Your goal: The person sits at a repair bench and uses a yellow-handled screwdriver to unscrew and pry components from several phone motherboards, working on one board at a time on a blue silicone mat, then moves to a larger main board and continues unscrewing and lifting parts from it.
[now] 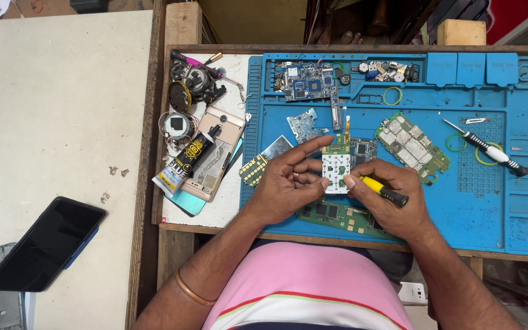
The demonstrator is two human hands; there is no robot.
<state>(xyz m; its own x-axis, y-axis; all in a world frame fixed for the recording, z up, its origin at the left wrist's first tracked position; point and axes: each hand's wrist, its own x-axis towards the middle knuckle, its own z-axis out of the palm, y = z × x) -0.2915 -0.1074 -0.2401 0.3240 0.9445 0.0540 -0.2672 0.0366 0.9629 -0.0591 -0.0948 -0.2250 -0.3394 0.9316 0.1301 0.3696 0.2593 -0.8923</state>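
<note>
My left hand holds a small phone circuit board with a white keypad face, fingers pinching its left edge. My right hand grips a yellow-and-black screwdriver, its tip end hidden against the board's right edge. Both hands hover over a blue work mat. A long green circuit board lies on the mat just under my hands.
More circuit boards lie on the mat: green at right, blue at top. A black-and-white screwdriver rests far right. A glue tube on a phone back, small parts and a dark phone sit left.
</note>
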